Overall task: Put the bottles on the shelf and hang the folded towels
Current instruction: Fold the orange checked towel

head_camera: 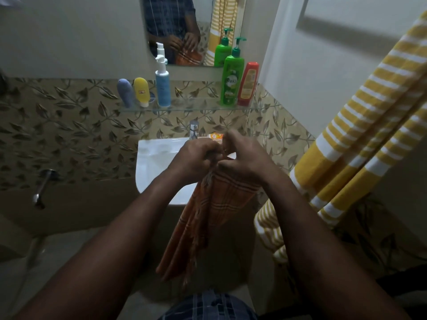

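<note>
five bottles stand on the glass shelf; orange towel hangs bunched.

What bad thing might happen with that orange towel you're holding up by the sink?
The left hand and right hand pinch only the top of the orange towel, and the rest hangs loose. If the grip slips, it may drop to the floor or come unfolded. Swinging it up might also knock the red bottle, which stands right at the end of the glass shelf.

The shelf middle is left free between pump bottle and green bottle; the right is blocked by the striped towel.
</note>
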Demonstrator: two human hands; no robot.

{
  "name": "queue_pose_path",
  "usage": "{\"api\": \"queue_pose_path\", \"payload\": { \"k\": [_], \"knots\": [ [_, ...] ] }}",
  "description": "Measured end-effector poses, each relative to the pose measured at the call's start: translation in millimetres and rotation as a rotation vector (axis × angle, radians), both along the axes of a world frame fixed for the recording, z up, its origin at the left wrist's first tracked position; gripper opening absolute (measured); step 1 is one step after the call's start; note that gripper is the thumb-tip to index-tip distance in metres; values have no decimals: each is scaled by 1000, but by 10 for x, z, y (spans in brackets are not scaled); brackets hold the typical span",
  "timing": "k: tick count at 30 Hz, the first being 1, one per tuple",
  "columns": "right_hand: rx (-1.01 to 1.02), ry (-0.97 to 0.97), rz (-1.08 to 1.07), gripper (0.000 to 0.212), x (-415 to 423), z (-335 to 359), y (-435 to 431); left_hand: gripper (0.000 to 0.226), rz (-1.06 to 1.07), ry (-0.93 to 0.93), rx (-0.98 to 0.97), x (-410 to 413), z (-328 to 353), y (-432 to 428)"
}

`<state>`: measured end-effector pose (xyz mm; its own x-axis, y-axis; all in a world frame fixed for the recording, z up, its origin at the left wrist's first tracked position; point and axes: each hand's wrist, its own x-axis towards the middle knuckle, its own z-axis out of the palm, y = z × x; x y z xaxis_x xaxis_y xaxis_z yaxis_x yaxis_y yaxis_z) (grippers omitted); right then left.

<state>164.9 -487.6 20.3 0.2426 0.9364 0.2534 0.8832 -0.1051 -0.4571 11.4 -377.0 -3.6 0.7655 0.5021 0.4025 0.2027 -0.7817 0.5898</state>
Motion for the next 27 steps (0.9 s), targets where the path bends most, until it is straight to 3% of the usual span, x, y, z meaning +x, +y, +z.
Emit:
{"api": "queue_pose_path", "payload": {
  "k": [3,6,11,17,20,23,27],
  "knots": [
    [-100,77,-30,40,59,44,55,13,-7,-17,-34,-43,3,59],
    [-154,-42,-40,18,10,-9,101,14,38,-62,-62,-64,16,69],
    [28,-44,-106,13,-153,-208,90,24,141,-171,-129,-77,-18,50],
    [237,-41,-168,19,-130,-203,130,25,430,-360,-39,-82,-131,-203],
    [275,-3,-200,16,-16,-84,104,16,350,-240,-226,-77,-478,-431],
    [285,-4,-157,14,44,19,72,37,210,-126,-519,-34,-705,-485],
    [299,-7,-128,11,57,50,54,49,95,-206,-791,58,-585,-444]
  ]
}}
